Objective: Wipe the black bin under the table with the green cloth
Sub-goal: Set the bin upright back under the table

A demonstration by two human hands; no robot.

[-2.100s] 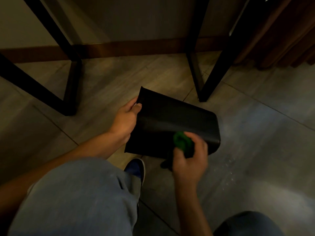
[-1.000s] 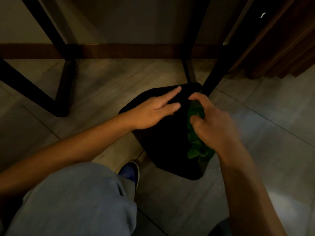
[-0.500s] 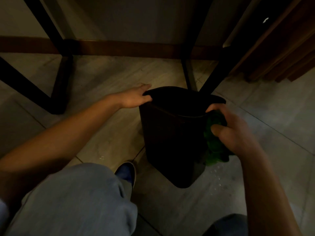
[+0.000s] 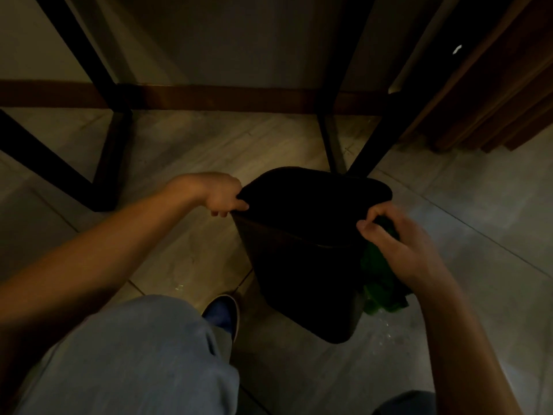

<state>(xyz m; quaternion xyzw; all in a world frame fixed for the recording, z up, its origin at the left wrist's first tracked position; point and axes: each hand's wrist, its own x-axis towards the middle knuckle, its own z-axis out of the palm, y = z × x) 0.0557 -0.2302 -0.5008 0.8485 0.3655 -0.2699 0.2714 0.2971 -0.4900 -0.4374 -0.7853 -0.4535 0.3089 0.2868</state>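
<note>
The black bin (image 4: 299,280) stands upright on the tiled floor, its dark opening facing up. My left hand (image 4: 221,194) grips the bin's rim at its left side, fingers curled over the edge. My right hand (image 4: 395,244) holds the green cloth (image 4: 380,283) against the bin's right outer wall near the rim; the cloth hangs down below the hand. The inside of the bin is too dark to see.
Black metal table legs (image 4: 368,139) rise just behind the bin, and another leg frame (image 4: 110,157) stands at the left. A wooden skirting board (image 4: 209,97) runs along the wall. My blue shoe (image 4: 223,313) and jeans-clad knee (image 4: 134,354) are close in front.
The bin went from lying on its side to upright. My left hand moved from its flat side to gripping the rim. My right hand with the cloth stays at the right wall.
</note>
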